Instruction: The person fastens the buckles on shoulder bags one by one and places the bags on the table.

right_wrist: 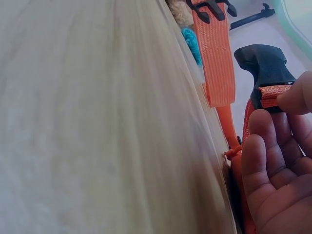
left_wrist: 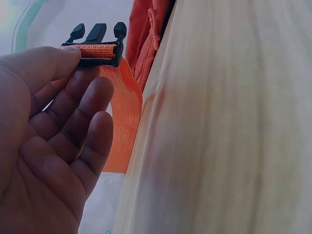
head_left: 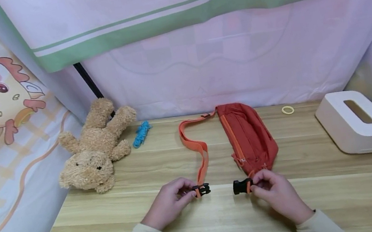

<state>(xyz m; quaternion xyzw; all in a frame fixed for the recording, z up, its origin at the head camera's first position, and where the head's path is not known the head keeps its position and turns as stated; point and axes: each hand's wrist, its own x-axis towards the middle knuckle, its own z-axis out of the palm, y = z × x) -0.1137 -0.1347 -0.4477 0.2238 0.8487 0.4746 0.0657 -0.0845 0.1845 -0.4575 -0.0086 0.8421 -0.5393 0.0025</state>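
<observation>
wooden table [head_left: 330,198], hands apart, left hand [head_left: 169,203] pinching pronged buckle [head_left: 202,189], right hand [head_left: 274,191] socket buckle [head_left: 242,186]

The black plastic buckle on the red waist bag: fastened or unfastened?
Unfastened: the pronged half in the left hand and socket half in the right hand are apart.

In the left wrist view, the left hand [left_wrist: 53,141] was cut off by the left and bottom edges, and the pouch [left_wrist: 148,34] ran out past the top edge. In the right wrist view, the right hand [right_wrist: 278,170] was cut off at the right and bottom edges, and the prong buckle [right_wrist: 212,9] at the top edge. The surface [right_wrist: 97,122] was blurred. In the head view, fingers hid the socket buckle [head_left: 242,186] rear.
</observation>
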